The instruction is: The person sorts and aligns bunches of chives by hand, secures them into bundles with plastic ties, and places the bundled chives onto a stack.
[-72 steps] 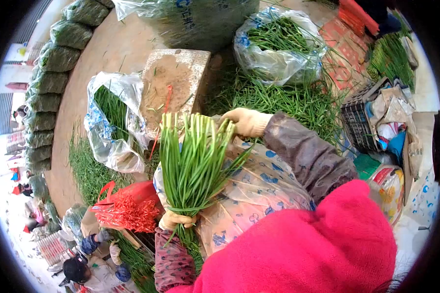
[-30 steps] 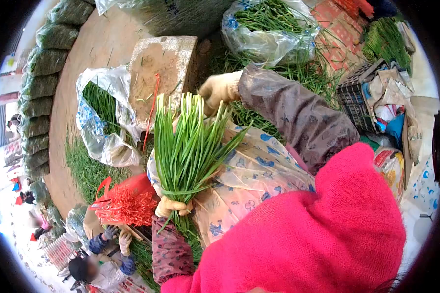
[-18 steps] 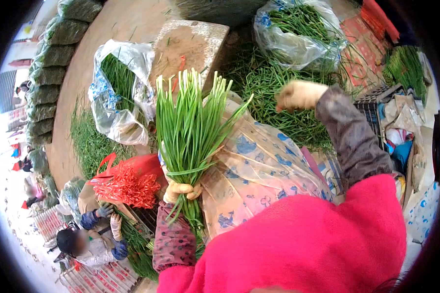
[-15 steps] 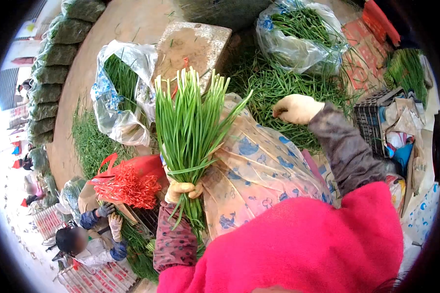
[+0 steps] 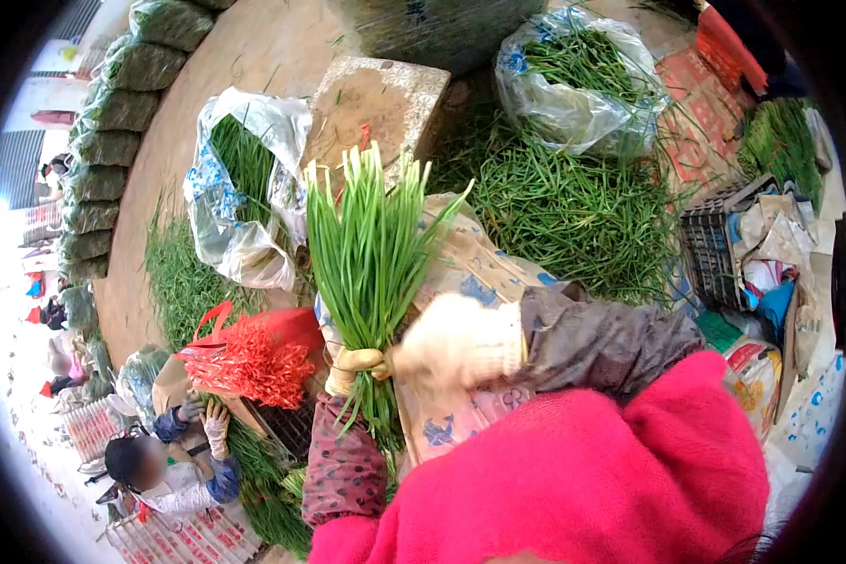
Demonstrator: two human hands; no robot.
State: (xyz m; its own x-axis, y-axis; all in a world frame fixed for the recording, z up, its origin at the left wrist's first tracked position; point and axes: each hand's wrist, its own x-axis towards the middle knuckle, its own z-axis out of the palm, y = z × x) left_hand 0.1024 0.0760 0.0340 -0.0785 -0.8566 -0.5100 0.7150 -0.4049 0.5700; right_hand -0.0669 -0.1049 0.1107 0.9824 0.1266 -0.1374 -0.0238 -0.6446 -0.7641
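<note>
My gloved left hand (image 5: 354,368) is wrapped round the lower part of a bunch of long green chives (image 5: 367,254). The pale cut ends of the bunch point away from me. Close to the bunch's right side is my gloved right hand (image 5: 461,340), its fingers smeared by motion, so whether it holds anything cannot be made out. Under both hands lies an apron (image 5: 442,399) with a blue pattern over my lap. Left of the bunch, many red ties (image 5: 244,360) lie beside a red bag (image 5: 287,329).
Loose greens (image 5: 573,211) pile up ahead. Clear bags of greens (image 5: 578,89) (image 5: 242,169) flank a worn board (image 5: 376,99). A black crate (image 5: 714,244) stands at right. At lower left, a person (image 5: 174,461) handles greens; packed bags (image 5: 113,146) line the far left.
My right hand has swung from above the loose pile back and left to the bunch. My left hand keeps its hold on the chives, nearly in the same place.
</note>
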